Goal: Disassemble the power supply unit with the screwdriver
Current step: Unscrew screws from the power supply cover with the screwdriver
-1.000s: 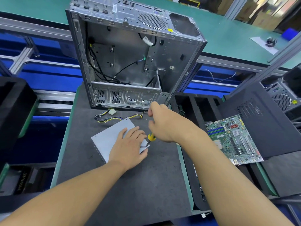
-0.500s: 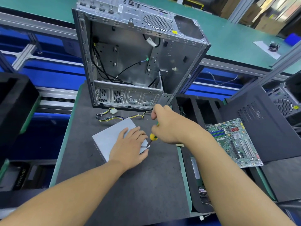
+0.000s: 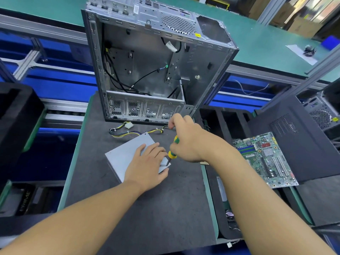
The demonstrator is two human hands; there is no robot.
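1. The power supply unit is plain grey sheet metal, smooth, with a dull satin finish.
2. The screwdriver has a yellow and green plastic handle with a slight gloss; its short shaft looks like dark metal.
3. The computer case is bare silvery sheet metal, stamped and perforated, softly reflective rather than polished.
4. The work mat is dark grey and matt, with a fine grainy texture.
5. The cables have smooth yellow and black plastic insulation.
6. The motherboard is a green circuit board with a faint sheen.
7. The side panel is matt black, with a perforated patch.
8. The bench top is smooth, matt green.
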